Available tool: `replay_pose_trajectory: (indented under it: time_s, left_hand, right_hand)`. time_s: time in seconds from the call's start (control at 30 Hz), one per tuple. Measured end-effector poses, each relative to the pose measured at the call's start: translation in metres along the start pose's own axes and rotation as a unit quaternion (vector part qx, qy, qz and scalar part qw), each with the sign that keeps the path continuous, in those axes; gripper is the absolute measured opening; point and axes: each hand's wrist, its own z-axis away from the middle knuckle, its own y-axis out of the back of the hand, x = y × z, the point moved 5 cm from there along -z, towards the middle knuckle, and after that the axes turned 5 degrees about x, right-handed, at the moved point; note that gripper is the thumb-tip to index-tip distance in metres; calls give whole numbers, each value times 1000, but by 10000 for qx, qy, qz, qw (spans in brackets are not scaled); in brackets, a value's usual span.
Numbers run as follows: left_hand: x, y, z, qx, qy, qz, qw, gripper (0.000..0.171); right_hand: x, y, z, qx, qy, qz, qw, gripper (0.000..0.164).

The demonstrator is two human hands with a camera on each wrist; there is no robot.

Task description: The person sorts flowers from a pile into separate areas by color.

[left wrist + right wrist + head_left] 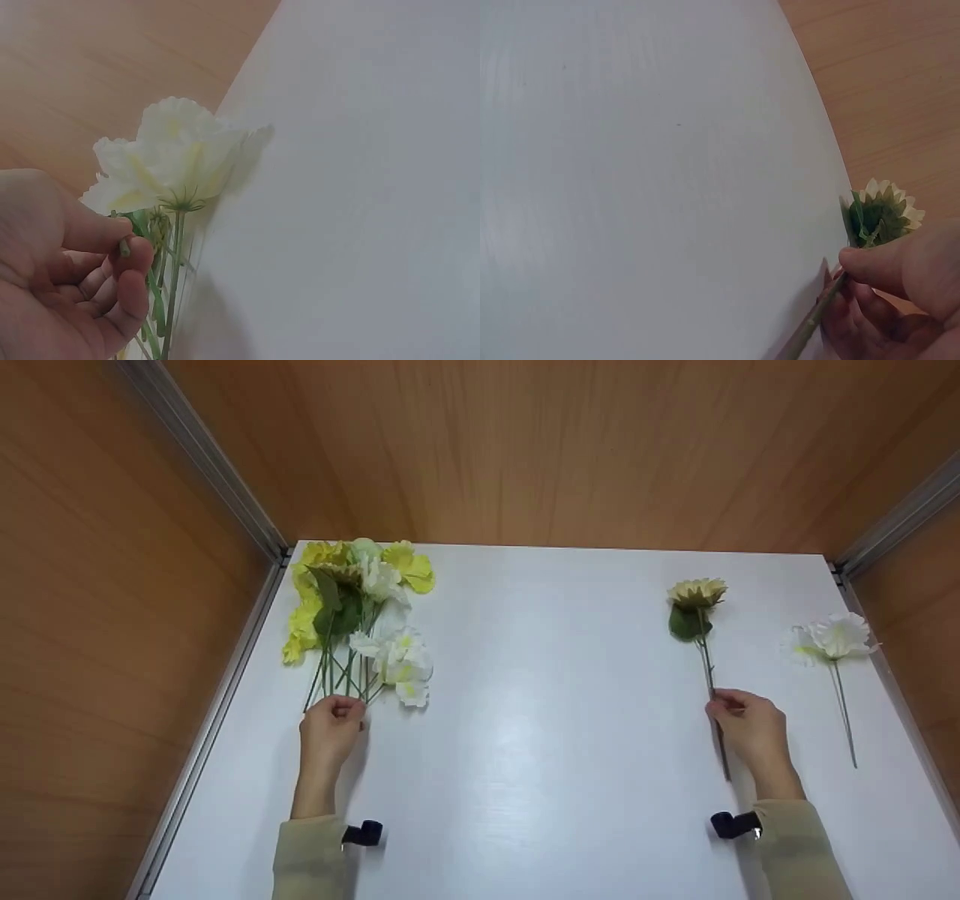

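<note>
I see the left hand [330,731] pinching a stem [125,248] at the foot of the bunch [339,615], table [555,697] left; the right hand [752,727] pinches the cream flower [697,596] low down. A white flower [838,637] lies right of it, a wooden wall [525,450] beyond.

And we look across all three views, head and both wrists: not a word, number, label, brand or sign to be read anywhere!
</note>
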Motion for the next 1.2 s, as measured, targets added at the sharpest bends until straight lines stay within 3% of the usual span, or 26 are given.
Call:
replay_pose_trajectory:
  time_s: [0.1, 0.33, 0.53, 0.73, 0.93, 1.2]
  left_hand:
    - [1, -1, 0, 58, -74, -106, 9999, 14]
    - [3, -1, -5, 318, -517, -1014, 9930, 13]
    - [9, -6, -14, 536, -834, -1235, 9874, 15]
    - [15, -17, -24, 656, -1327, -1657, 9750, 11]
    - [15, -23, -25, 836, -1542, -1902, 9660, 10]
    - [19, -16, -21, 785, -1468, -1483, 9748, 20]
  right_hand:
    - [1, 1, 1, -5, -16, 4, 10000, 39]
    - [3, 1, 0, -105, -150, -6, 9998, 40]
    - [4, 1, 0, -164, -188, 25, 9997, 40]
    - [4, 2, -1, -189, -263, 45, 9995, 40]
    - [5, 1, -1, -210, -265, -21, 9994, 40]
    - [6, 0, -2, -204, -177, -9, 9996, 39]
